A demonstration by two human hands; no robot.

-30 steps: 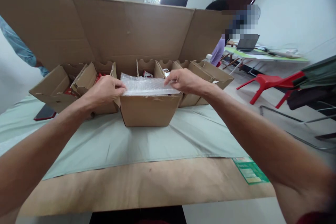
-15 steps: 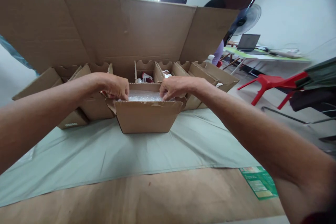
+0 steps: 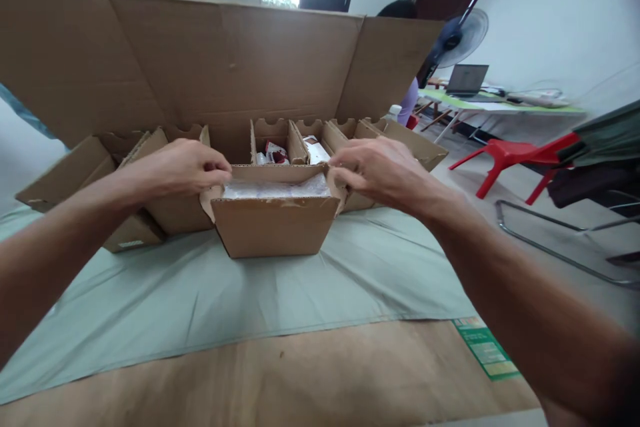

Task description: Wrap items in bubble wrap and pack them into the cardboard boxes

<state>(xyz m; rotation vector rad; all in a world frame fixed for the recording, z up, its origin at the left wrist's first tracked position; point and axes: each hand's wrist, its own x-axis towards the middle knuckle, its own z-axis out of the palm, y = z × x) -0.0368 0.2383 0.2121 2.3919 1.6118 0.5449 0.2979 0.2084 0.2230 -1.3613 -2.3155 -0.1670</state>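
Note:
A small open cardboard box [image 3: 274, 223] stands on a pale green cloth [image 3: 240, 293]. A sheet of bubble wrap [image 3: 276, 188] lies inside it, level with the rim. My left hand [image 3: 177, 167] is at the box's left side flap, its fingers pinched on the flap's edge. My right hand [image 3: 383, 170] is at the right side flap, with fingers curled on it. Both hands sit just above the box's top corners.
Behind the small box stands a large carton [image 3: 225, 73] with its lid raised and cardboard dividers [image 3: 295, 140] holding red and white packs. A red chair [image 3: 510, 157], a fan [image 3: 463, 33] and a laptop table [image 3: 470, 83] are at the right. A green leaflet [image 3: 485, 350] lies on the wooden tabletop.
The bubble wrap went from above the box down inside it. Both hands then moved from the wrap outward to the side flaps.

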